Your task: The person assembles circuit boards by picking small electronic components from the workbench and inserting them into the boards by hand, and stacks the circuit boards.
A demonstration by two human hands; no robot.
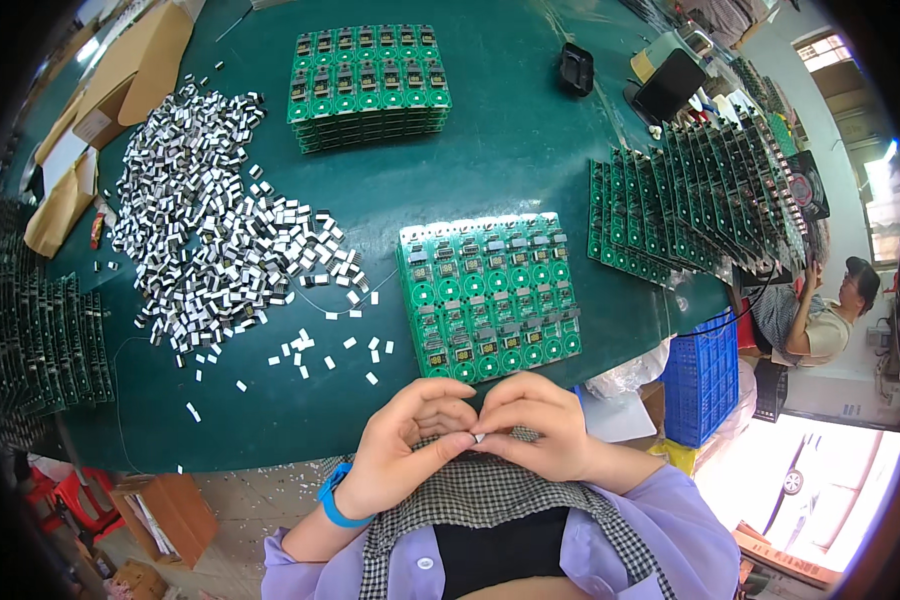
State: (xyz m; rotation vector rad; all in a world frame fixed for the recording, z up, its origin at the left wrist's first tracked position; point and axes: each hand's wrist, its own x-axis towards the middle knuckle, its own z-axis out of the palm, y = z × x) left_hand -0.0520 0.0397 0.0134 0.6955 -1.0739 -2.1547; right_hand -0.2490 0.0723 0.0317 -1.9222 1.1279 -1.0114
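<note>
Both my hands are tucked in close over my lap, just off the near edge of the dark green table point(510, 150), fingertips meeting around one tiny white piece point(478, 437). My left hand point(405, 445) and right hand point(540, 425) are pinched together on it, so it's mostly hidden and I can only see a pale, smooth-looking sliver, too small to tell its shape. Right in front of my hands sits a glossy green circuit board panel point(490, 295), a grid of little repeated units with round pads and grey parts. To my left there's a big loose heap of small white and black blocks point(205, 220), a few strays scattered toward me. Another stack of green panels point(368, 85) sits further back, and a fanned row of boards point(700, 195) is off to my right.
</note>
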